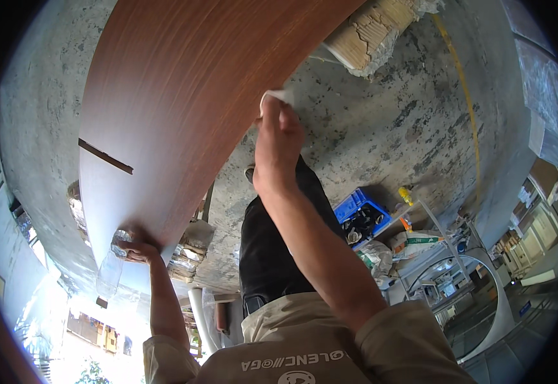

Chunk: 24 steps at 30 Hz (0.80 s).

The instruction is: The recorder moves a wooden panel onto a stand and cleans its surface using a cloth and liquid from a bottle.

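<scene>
A long brown wood-grain board [176, 96] runs from the top of the head view down to the lower left. My right hand [277, 137] presses a small white cloth [277, 97] against the board's right edge. My left hand [137, 248] grips the board's near lower end, where crumpled clear plastic wrap [113, 259] hangs. A dark narrow slot [106, 157] is cut into the board near its left edge.
Stained concrete floor [388, 128] lies below. A blue crate [362, 214], white sacks [413, 242] and a metal rack [445, 256] stand at the right. A wrapped cardboard bundle [372, 35] lies at the top; a yellow floor line [464, 96] curves at the right.
</scene>
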{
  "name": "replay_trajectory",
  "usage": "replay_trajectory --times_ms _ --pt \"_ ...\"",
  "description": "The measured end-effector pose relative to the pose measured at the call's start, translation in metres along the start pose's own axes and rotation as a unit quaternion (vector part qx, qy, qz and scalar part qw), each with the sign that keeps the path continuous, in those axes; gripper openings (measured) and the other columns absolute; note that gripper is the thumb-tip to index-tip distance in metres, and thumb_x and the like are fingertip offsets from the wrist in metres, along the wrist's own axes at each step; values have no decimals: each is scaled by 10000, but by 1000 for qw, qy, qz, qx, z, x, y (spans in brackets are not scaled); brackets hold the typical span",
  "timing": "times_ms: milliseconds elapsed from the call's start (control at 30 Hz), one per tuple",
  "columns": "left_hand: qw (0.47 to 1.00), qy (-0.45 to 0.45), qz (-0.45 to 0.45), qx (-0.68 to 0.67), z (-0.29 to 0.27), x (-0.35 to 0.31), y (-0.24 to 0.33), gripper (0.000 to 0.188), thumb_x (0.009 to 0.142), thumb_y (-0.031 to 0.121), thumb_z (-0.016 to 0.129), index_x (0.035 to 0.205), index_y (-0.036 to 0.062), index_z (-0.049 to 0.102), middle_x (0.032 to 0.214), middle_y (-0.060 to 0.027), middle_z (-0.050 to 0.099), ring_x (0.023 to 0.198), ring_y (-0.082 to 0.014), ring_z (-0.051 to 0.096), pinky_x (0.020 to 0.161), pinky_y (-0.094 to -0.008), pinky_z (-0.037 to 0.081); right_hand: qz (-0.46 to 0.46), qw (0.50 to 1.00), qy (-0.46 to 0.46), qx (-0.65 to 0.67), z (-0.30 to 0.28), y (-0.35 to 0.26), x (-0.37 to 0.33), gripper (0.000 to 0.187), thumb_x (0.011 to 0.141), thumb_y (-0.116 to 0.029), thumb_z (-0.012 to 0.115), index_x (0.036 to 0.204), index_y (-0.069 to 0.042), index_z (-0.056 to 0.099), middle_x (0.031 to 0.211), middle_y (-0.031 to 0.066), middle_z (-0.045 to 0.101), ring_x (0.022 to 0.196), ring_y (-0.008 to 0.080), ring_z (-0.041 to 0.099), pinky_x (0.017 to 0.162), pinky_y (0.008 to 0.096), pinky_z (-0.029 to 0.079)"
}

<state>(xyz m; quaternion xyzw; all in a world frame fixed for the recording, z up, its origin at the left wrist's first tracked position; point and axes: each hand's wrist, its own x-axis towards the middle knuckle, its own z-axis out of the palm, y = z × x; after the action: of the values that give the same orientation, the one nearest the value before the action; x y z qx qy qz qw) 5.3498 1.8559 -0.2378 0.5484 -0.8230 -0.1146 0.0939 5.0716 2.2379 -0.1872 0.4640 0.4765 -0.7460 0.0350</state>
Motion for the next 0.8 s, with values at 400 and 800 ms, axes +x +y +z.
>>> replay_trajectory --times_ms 400,800 --pt "999 15 3 -52 -6 -12 36 995 998 750 211 1246 -119 628 1135 -281 684 1050 -401 646 908 -532 531 -57 996 -3 -69 -2 8 -6 325 1044 -278 562 1134 20 656 1063 28 656 997 109 560 945 284 433" --pt "994 75 77 -16 -1 -5 19 975 1009 735 265 1167 -140 666 1084 -271 703 979 -363 686 890 -494 565 -35 998 30 31 3 -27 36 292 1026 -340 611 949 -66 673 844 -43 529 807 69 457 794 265 405"
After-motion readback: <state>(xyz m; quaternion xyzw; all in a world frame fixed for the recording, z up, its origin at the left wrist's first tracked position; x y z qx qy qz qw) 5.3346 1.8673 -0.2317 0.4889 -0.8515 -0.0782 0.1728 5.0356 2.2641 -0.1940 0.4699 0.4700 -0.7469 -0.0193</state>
